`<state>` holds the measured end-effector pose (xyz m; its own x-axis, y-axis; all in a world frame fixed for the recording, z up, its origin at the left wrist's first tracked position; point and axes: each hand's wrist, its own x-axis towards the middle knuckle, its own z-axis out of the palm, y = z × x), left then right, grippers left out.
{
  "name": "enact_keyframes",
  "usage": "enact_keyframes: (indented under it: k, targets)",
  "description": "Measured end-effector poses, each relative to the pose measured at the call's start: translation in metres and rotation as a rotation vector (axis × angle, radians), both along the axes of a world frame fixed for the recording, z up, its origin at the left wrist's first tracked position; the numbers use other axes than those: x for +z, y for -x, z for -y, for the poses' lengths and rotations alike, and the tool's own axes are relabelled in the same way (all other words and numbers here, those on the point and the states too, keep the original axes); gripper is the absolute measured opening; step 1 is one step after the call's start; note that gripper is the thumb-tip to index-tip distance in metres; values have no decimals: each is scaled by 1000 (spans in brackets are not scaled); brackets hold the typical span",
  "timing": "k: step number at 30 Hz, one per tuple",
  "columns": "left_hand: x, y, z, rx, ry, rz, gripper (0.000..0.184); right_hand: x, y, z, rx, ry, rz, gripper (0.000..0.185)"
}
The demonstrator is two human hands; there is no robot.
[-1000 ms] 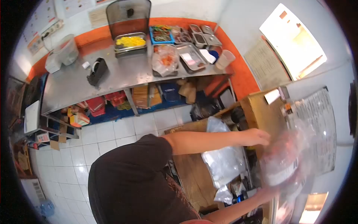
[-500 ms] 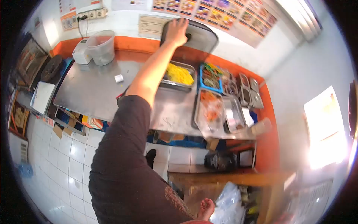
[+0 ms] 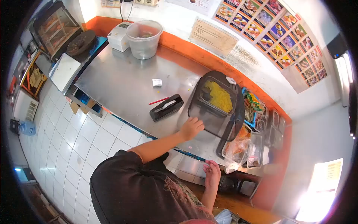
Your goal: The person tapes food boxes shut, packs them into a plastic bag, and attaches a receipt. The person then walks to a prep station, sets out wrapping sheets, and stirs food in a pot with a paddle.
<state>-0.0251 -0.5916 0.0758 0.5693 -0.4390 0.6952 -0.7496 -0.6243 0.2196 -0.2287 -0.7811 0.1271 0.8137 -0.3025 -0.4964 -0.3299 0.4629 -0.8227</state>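
Note:
My left hand [image 3: 192,128] has its fingers curled at the near left edge of a dark see-through lid [image 3: 212,125]. The lid lies low over a metal tray and is partly blurred. Shredded yellow food [image 3: 218,98] shows in the tray. My right hand [image 3: 212,173] is just off the counter's front edge, palm up with its fingers loosely apart and nothing in it. To the left of the lid lie a black tape dispenser [image 3: 166,107] and a red pen [image 3: 159,101].
On the steel counter [image 3: 112,87] stand a clear bucket [image 3: 144,41], a white box-shaped device [image 3: 119,37] and a small white item [image 3: 157,82]. Right of the lid are a blue basket [image 3: 250,106], bagged orange food [image 3: 238,147] and metal containers [image 3: 276,127].
The lid has gone from upright against the wall to low over the tray, and my left hand has come down towards me. The clear bundle held earlier is out of view. My right hand has risen.

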Motion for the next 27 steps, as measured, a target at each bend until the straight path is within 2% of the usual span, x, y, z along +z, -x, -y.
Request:
enact_keyframes:
  k: [4,8,10,13,14,15,17,18,19,20,21,22,23,24,25,26,27]
  targets:
    - [-61,21,-15,34,-120,-121,11,-34,5,-17,115,-9,-27,21]
    - [-88,32,-29,61,-121,-154,14,-47,27,-42,151,7,-97,19]
    - [-101,49,-43,-77,-133,-231,18,-53,42,-57,184,4,-101,19]
    - [-87,116,-86,-122,-80,-233,23,-68,65,-81,316,-8,-103,19]
    - [-87,142,-111,-78,-109,-324,24,-76,71,-91,339,5,-153,20]
    - [-94,177,-134,-27,-130,-425,27,-83,81,-101,369,22,-211,21]
    - [-139,246,-197,88,-38,-548,21,-94,95,-118,519,39,-222,23]
    - [-147,288,-232,244,-66,-816,28,-98,99,-126,565,39,-221,23]
    - [-160,335,-270,455,-68,-1056,21,-100,102,-138,591,35,-216,23]
    - [-280,409,-317,670,54,-852,29,-91,105,-152,608,62,-241,21]
    - [-298,464,-356,1017,-88,-1419,35,-89,104,-165,629,55,-224,21]
    - [-334,517,-399,1325,-29,-1882,43,-88,107,-177,645,50,-197,20]
    - [-260,570,-430,1595,266,-1983,43,-87,111,-190,662,47,-174,20]
    - [-174,600,-432,1824,525,-1864,37,-86,112,-208,668,71,-174,19]
    - [-193,638,-457,1866,555,-1876,31,-89,113,-225,688,68,-168,19]
    - [-251,678,-493,1859,550,-2004,28,-93,114,-243,719,105,-172,18]
    - [-304,711,-520,1626,521,-2019,28,-97,115,-268,751,138,-169,17]
